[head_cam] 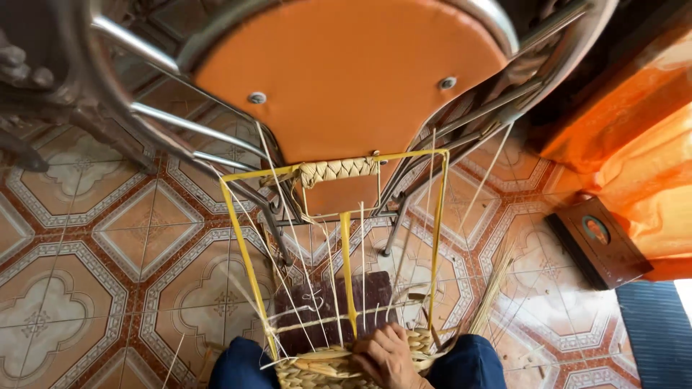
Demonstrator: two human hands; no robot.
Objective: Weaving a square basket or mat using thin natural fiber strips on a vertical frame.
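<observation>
Pressing down on the woven base of a half-made basket [339,364], one hand [388,356] is lying with fingers curled against the straw strands; which hand it is cannot be told, and whether it is pinching a strand is unclear. The basket is sitting between the person's knees, at the foot of a yellow wire frame [249,263] that is rising toward an upturned orange chair [346,72]. A braided straw wrap [337,171] is covering the frame's top bar. Loose straws [490,292] are lying on the patterned tile floor [94,274].
</observation>
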